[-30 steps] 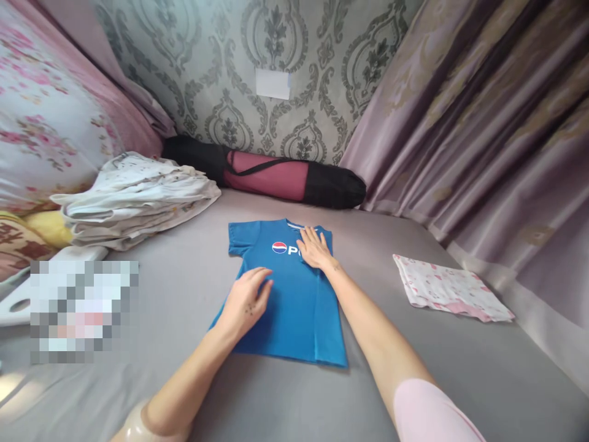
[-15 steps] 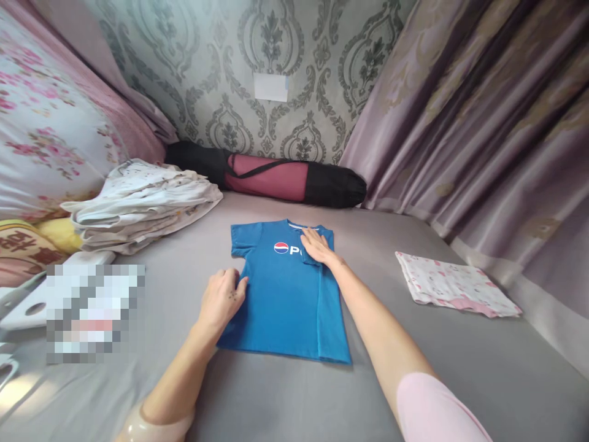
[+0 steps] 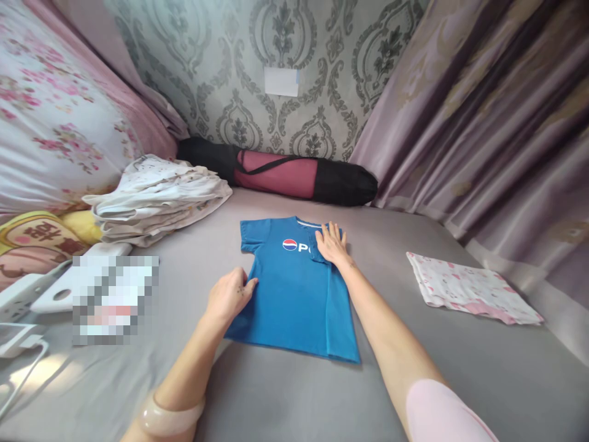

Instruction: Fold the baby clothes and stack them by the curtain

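Note:
A blue T-shirt [image 3: 289, 294] with a round red, white and blue logo lies on the grey bed sheet, its collar away from me. Its right side and sleeve are folded inward over the front, covering part of the white lettering. My right hand [image 3: 332, 244] rests flat on the folded sleeve near the collar, fingers spread. At the shirt's left side edge, my left hand [image 3: 231, 293] is closed with the fingers curled under and the thumb on the cloth, pinching the edge. A pale bangle circles my left wrist.
A folded pink-and-white cloth [image 3: 473, 288] lies at the right. Piled pale fabric [image 3: 161, 199], a yellow cushion [image 3: 41, 239], a white power strip [image 3: 23, 294] and a blurred-out item [image 3: 110, 301] are at left. A black-and-maroon long bag [image 3: 276, 175] lies along the wall.
My right hand has shifted slightly right over the folded sleeve, and its fingers are spread wider. My left hand stays at the shirt's left edge. The whole view has shifted a little.

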Tool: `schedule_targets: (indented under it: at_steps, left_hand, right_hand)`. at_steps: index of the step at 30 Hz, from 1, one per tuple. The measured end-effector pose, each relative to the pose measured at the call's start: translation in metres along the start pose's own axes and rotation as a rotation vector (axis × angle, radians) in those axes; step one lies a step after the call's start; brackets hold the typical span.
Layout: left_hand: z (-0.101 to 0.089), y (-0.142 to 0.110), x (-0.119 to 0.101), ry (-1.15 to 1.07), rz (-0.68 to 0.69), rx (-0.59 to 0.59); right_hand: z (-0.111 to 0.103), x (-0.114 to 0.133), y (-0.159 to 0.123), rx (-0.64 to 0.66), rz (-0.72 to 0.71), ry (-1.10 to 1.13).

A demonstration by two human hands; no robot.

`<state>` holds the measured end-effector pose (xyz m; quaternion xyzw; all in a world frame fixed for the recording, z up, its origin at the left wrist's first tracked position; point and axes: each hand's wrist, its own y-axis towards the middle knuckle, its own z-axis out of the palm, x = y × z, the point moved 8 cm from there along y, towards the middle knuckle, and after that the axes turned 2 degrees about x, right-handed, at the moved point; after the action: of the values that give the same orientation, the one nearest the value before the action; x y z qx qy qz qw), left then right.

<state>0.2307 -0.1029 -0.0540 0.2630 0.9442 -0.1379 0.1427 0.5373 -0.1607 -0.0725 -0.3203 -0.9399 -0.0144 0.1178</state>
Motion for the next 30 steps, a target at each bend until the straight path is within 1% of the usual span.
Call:
schedule_targets:
  at_steps: [2, 6, 8, 10, 12, 13, 14, 15, 17, 18, 20, 22, 24, 27, 30]
  left_hand:
    - [0.001, 0.0, 0.0, 0.002, 0.002, 0.021]
    - [0.0, -0.002, -0.001, -0.001, 0.004, 0.033]
    - [-0.002, -0.004, -0.001, -0.008, 0.001, 0.023]
    - [-0.005, -0.005, -0.001, -0.015, -0.01, 0.01]
    - [-0.007, -0.006, -0.001, -0.02, -0.027, 0.012]
    - [-0.007, -0.007, 0.0, -0.021, -0.037, 0.021]
    - [-0.007, -0.007, 0.0, -0.021, -0.045, 0.032]
    - [-0.006, -0.007, 0.0, -0.02, -0.049, 0.044]
    - [-0.006, -0.007, 0.001, -0.021, -0.052, 0.058]
    - [-0.005, -0.007, 0.001, -0.022, -0.049, 0.059]
    - [-0.005, -0.006, 0.001, -0.026, -0.04, 0.063]
    - [-0.003, -0.006, 0.001, -0.03, -0.035, 0.074]
    - [-0.001, -0.005, 0.001, -0.028, -0.031, 0.082]
    - [0.001, -0.005, -0.003, -0.016, -0.008, 0.091]
    - [0.003, -0.007, -0.007, 0.001, 0.011, 0.107]
  right_hand:
    - [0.003, 0.007, -0.005, -0.008, -0.034, -0.038]
    - [0.014, 0.012, -0.009, 0.06, -0.037, -0.094]
    - [0.01, 0.014, -0.01, 0.066, -0.013, -0.089]
    - [-0.003, 0.027, -0.009, -0.012, -0.005, -0.084]
    - [-0.017, 0.054, -0.009, -0.114, -0.055, -0.029]
    - [-0.02, 0.073, -0.007, -0.125, -0.102, 0.025]
    - [-0.018, 0.094, -0.005, -0.095, -0.152, 0.092]
    - [-0.011, 0.116, -0.001, -0.007, -0.188, 0.159]
    - [0.001, 0.157, 0.008, 0.102, -0.224, 0.209]
    - [0.007, 0.175, 0.013, 0.14, -0.226, 0.22]
    - [0.017, 0.205, 0.023, 0.17, -0.212, 0.223]
    - [0.024, 0.226, 0.031, 0.17, -0.183, 0.218]
    - [0.03, 0.239, 0.036, 0.15, -0.148, 0.212]
    - [0.036, 0.253, 0.039, 0.094, -0.108, 0.211]
    - [0.039, 0.261, 0.04, 0.036, -0.082, 0.245]
